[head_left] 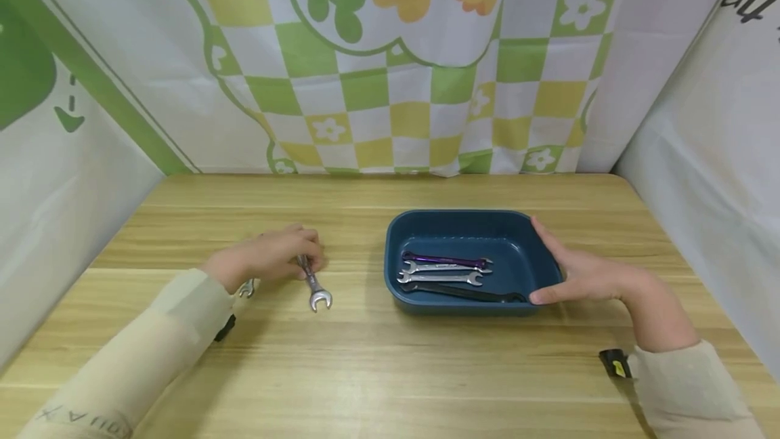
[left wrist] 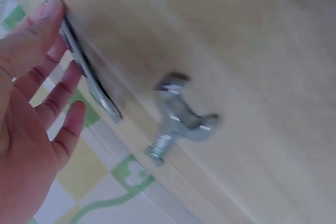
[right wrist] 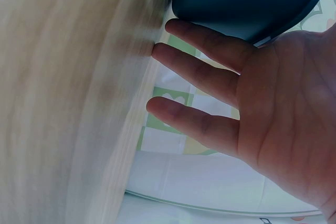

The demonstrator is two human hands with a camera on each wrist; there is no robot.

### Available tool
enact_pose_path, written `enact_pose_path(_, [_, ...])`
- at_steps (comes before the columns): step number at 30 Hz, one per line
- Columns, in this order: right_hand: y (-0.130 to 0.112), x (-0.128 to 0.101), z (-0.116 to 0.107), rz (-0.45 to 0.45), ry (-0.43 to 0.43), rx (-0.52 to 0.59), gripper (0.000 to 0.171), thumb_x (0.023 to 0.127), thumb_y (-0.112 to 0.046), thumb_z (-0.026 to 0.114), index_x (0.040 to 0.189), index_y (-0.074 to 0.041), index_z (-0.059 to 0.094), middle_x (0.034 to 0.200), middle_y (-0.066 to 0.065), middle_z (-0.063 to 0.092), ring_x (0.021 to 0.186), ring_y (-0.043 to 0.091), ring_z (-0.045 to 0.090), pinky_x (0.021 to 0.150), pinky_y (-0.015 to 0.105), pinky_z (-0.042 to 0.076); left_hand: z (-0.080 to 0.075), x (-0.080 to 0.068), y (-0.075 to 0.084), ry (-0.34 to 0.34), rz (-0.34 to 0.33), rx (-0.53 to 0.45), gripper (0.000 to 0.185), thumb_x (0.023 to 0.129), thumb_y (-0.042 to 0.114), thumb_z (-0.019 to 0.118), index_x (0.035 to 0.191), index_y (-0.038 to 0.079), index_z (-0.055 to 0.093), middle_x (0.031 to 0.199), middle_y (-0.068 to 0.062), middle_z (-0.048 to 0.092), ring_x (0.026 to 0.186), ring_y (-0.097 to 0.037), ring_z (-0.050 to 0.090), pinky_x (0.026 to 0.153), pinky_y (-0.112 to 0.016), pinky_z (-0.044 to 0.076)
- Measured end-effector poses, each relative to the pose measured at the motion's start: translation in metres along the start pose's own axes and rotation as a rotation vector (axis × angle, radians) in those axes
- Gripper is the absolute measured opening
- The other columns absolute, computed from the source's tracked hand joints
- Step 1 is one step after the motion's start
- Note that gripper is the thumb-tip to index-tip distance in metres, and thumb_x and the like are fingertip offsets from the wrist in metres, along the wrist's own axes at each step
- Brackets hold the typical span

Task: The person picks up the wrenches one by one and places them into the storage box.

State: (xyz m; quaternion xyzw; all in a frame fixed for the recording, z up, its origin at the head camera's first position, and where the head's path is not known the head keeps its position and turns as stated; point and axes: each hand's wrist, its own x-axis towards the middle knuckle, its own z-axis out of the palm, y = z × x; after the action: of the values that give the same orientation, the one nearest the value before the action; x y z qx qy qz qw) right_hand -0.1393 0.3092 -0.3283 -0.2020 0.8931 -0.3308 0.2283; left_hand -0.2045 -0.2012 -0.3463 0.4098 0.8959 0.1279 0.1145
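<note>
My left hand [head_left: 286,254] pinches a silver wrench [head_left: 313,286] between thumb and fingers, its open jaw pointing toward the near edge of the table. In the left wrist view the wrench [left wrist: 84,61] slants along the fingertips, close over the wood. A second silver wrench [left wrist: 178,116] lies beside it on the table, mostly hidden behind the wrist in the head view. At the right end of a dark blue box [head_left: 463,309], my right hand [head_left: 588,276] rests against the rim with thumb and forefinger spread. Its other fingers [right wrist: 194,121] stretch out straight by the box's outer side.
Inside the box lie a purple wrench [head_left: 445,260], two silver wrenches [head_left: 441,279] and a black wrench [head_left: 463,291], roughly side by side. The wooden table [head_left: 390,371] ends at a checkered curtain [head_left: 402,107] at the back, with white cloth on both sides.
</note>
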Motion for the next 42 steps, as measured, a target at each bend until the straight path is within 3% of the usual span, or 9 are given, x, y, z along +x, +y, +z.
enact_pose_path(6, [0.0,0.001,0.002,0.007,-0.006,-0.013,0.127,0.083,-0.039,0.078,0.156,-0.017,-0.024,0.163,0.026,-0.015,0.147,0.056,0.002,0.112,0.073,0.015,0.009,-0.006,-0.012,0.047,-0.02,-0.079,0.028,0.08,-0.003,0.077,0.097,0.019,0.072,0.108,0.002,0.064,0.104,-0.02,0.058,0.093,-0.043,0.052])
enact_pose_path(13, [0.002,0.0,0.0,0.018,0.004,-0.011,0.127,0.083,-0.039,0.079,0.156,-0.02,-0.024,0.163,0.026,-0.014,0.147,0.056,0.004,0.112,0.072,0.017,0.005,0.003,-0.011,0.089,0.036,0.058,0.026,0.074,0.002,0.081,0.085,0.023,0.07,0.098,0.006,0.063,0.094,-0.015,0.06,0.082,-0.038,0.054])
enact_pose_path(22, [0.001,0.0,-0.002,0.021,0.012,-0.011,0.127,0.082,-0.038,0.079,0.156,-0.019,-0.023,0.164,0.024,-0.014,0.148,0.054,0.004,0.113,0.071,0.016,-0.005,0.008,0.001,-0.061,-0.025,0.122,0.023,0.081,0.016,0.077,0.078,0.029,0.058,0.092,0.01,0.051,0.089,-0.014,0.044,0.071,-0.031,0.032])
enact_pose_path(27, [0.001,0.0,0.0,0.019,0.009,-0.018,0.127,0.083,-0.039,0.079,0.156,-0.018,-0.023,0.164,0.024,-0.014,0.147,0.055,0.005,0.113,0.071,0.017,-0.003,0.004,0.0,-0.077,-0.032,0.12,0.023,0.085,0.017,0.073,0.08,0.03,0.055,0.09,0.008,0.049,0.09,-0.014,0.042,0.07,-0.031,0.03])
enact_pose_path(31, [0.003,0.001,0.0,0.014,0.015,-0.019,0.127,0.083,-0.037,0.079,0.156,-0.017,-0.023,0.164,0.024,-0.014,0.148,0.054,0.004,0.113,0.071,0.016,-0.002,0.004,-0.004,-0.041,-0.026,0.099,0.023,0.086,0.011,0.073,0.083,0.03,0.059,0.092,0.009,0.053,0.092,-0.014,0.045,0.07,-0.032,0.034])
enact_pose_path(34, [0.003,0.003,0.002,0.012,0.008,-0.016,0.127,0.083,-0.038,0.079,0.156,-0.015,-0.022,0.164,0.023,-0.014,0.149,0.053,0.003,0.114,0.071,0.016,-0.002,0.002,-0.008,-0.003,-0.005,0.099,0.026,0.08,0.005,0.078,0.092,0.026,0.069,0.1,0.008,0.061,0.097,-0.016,0.053,0.076,-0.037,0.045])
enact_pose_path(37, [0.003,0.003,0.003,0.0,0.0,0.003,0.128,0.082,-0.036,0.08,0.156,-0.014,-0.022,0.164,0.024,-0.014,0.148,0.053,0.001,0.113,0.072,0.014,-0.004,-0.001,-0.012,0.032,0.026,0.144,0.033,0.076,0.004,0.082,0.103,0.021,0.074,0.108,0.002,0.068,0.104,-0.022,0.059,0.083,-0.046,0.052])
enact_pose_path(42, [0.003,0.002,0.0,-0.007,0.008,0.015,0.128,0.082,-0.034,0.08,0.155,-0.016,-0.023,0.163,0.025,-0.016,0.148,0.054,0.0,0.113,0.072,0.013,-0.005,0.0,-0.019,0.097,0.075,0.256,0.032,0.074,0.011,0.084,0.103,0.022,0.077,0.112,0.001,0.072,0.114,-0.031,0.059,0.082,-0.061,0.051])
